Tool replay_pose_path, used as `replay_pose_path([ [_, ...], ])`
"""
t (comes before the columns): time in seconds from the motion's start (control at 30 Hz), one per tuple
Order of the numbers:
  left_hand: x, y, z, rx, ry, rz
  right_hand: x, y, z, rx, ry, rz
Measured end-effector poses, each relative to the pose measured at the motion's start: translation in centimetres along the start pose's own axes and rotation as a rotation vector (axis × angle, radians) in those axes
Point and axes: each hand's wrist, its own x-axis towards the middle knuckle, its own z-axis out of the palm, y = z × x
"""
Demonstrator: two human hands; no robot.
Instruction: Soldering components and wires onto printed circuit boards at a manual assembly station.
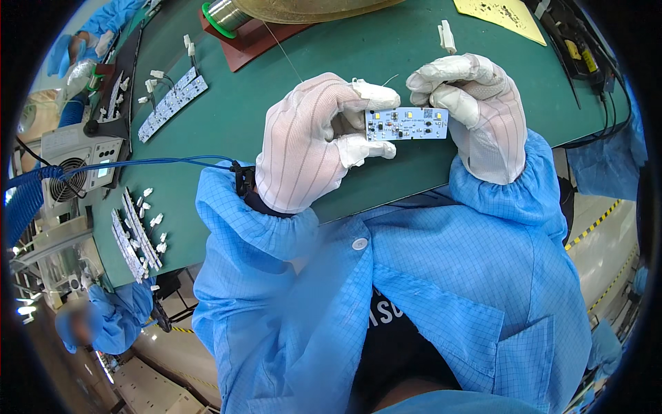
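My left hand [310,141], in a white striped glove with white-covered fingertips, pinches the left end of a small white circuit board [407,125] between thumb and fingers. Yellow square LEDs and small black parts dot the board's upward face. At the board's right end is my right hand [476,103], gloved the same way, with thumb and fingers closed together. What they grip, if anything, is hidden. Just beyond those fingers a white plug connector [447,36] shows; whether it joins what my fingers hold I cannot tell. A black strap with a blue cord circles my left wrist.
On the green table [241,103], LED board strips with connectors [172,103] lie at left, and more strips [136,234] at the near left. A solder wire spool [227,17] stands at the back. A yellow sheet [502,17] lies far right. A fan-vented unit [83,162] stands left.
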Motion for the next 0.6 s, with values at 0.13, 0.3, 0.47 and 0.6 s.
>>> replay_pose_path([
  [0.13,-0.1,-0.31,0.15,0.036,0.021,0.039,0.03,-0.11,0.14,-0.005,0.001,0.001],
  [0.3,-0.01,-0.2,0.14,0.031,0.023,0.057,0.0,-0.09,0.19,0.025,0.015,0.002],
  [0.47,0.16,-0.16,0.06,0.08,0.004,0.061,-0.03,0.02,0.13,0.023,0.023,-0.004],
  [0.6,0.03,-0.33,0.17,0.104,0.033,0.095,0.06,0.22,0.05,0.031,0.011,-0.008],
])
